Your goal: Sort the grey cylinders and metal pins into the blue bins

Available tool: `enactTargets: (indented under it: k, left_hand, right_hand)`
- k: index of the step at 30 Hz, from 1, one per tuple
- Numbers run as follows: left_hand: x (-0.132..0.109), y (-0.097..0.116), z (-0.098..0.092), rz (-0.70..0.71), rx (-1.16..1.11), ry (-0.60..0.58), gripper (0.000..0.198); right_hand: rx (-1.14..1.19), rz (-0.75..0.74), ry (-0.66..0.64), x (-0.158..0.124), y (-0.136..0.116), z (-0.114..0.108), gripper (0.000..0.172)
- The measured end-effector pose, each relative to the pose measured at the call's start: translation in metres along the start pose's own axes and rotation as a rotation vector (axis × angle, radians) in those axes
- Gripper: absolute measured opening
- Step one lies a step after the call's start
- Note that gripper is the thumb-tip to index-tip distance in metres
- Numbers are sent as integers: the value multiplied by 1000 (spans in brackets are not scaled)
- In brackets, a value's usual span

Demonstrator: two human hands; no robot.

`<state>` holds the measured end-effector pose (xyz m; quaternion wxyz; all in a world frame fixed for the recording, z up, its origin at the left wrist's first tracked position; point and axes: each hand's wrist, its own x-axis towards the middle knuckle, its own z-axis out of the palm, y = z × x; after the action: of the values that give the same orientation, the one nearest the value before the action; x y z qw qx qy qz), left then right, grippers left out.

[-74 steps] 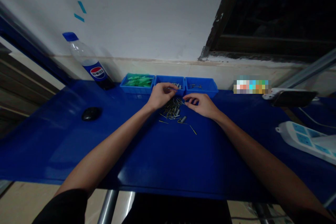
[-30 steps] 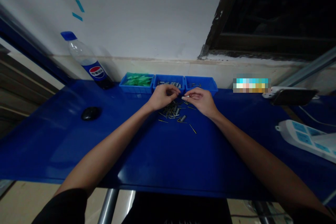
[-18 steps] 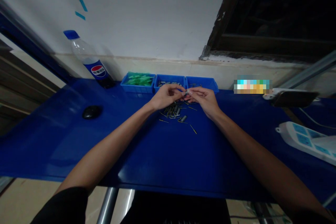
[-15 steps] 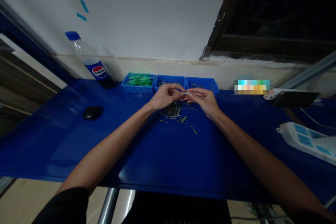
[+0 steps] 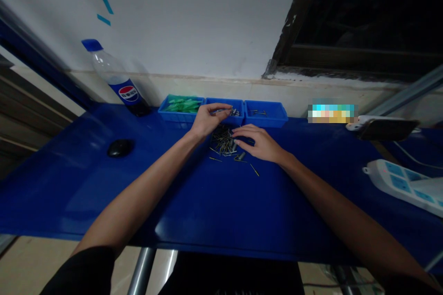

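A pile of small metal pins lies on the blue table in front of three blue bins. My left hand reaches over the rim of the middle bin, thumb and fingers pinched on a small metal part. My right hand rests palm down on the right side of the pile, fingers spread and touching the pins. The left bin holds green plastic pieces. The right bin holds a few pins.
A cola bottle stands at the back left by the wall. A black mouse lies left of my arm. A white power strip and a dark device sit at the right.
My hands were together above the pile, joining a small piece. They have parted: the left moved back to the middle bin, the right dropped onto the pile.
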<state>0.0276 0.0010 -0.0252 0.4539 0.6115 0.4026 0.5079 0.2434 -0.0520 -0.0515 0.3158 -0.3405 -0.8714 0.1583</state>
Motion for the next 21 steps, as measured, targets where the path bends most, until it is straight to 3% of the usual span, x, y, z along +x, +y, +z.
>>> enactTargets:
  k: [3, 10, 21]
  left_hand:
    - [1, 0, 0, 15, 4, 8, 19]
    - [-3, 4, 6, 21, 2, -49, 9]
    - [-2, 5, 5, -1, 25, -57, 11]
  right_hand:
    - [-88, -70, -75, -1, 1, 4, 22]
    - [-222, -78, -133, -2, 2, 2, 31]
    - [-209, -28, -67, -5, 9, -5, 23]
